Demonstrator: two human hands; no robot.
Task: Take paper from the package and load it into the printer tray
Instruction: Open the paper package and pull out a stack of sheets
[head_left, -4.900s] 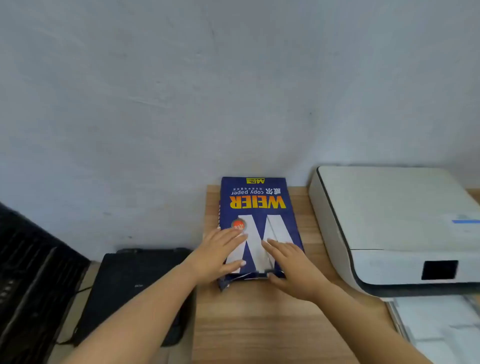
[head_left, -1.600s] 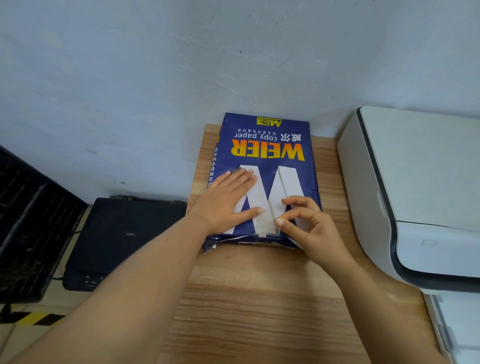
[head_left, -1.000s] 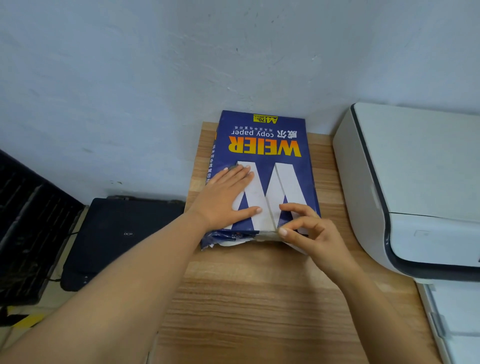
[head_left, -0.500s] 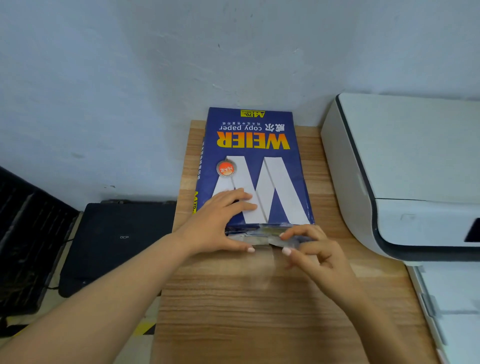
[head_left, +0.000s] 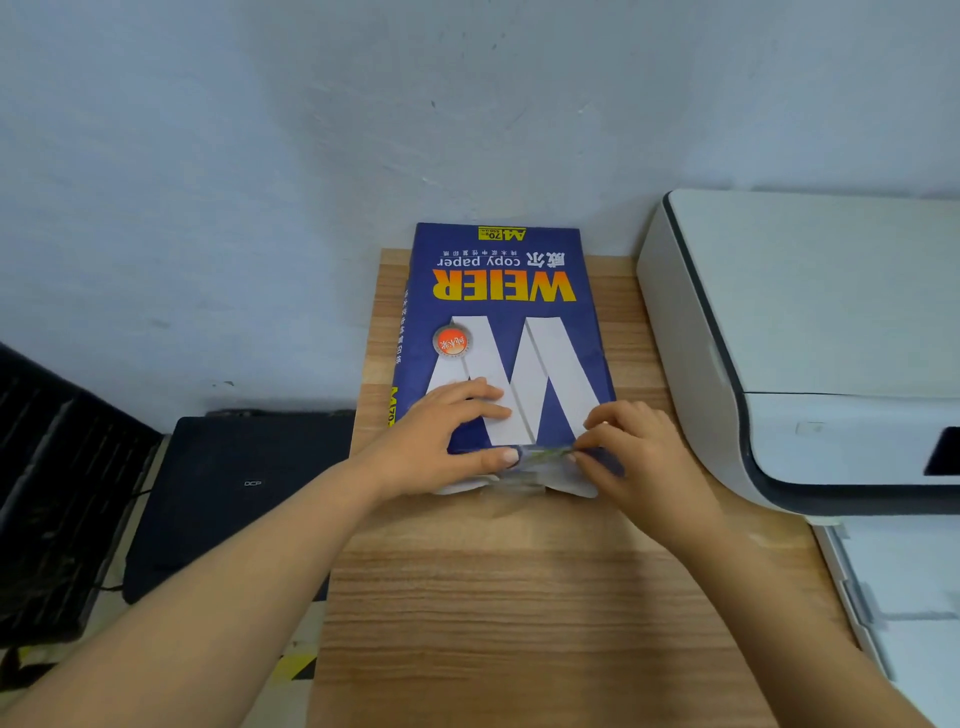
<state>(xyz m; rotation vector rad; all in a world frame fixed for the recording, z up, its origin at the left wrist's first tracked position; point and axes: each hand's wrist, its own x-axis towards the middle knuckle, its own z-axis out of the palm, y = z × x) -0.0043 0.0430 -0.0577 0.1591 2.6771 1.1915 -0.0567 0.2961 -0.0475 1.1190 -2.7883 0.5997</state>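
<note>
A blue paper package with orange "WEIER" lettering lies flat on the wooden table, its far end against the wall. My left hand rests on its near left corner, fingers on top and thumb along the near edge. My right hand pinches the torn wrapper flap at the near end, where white paper shows. The white printer stands to the right. Its pulled-out tray is at the lower right, partly cut off by the frame edge.
A black device marked "DCP" sits lower down to the left of the table. A dark slatted object fills the far left. A pale wall runs behind the table. Yellow-black floor tape shows beside the table.
Both hands slid from the top of the package down to its near end. My right hand now pinches the wrapper flap, which has come open with white paper showing.
</note>
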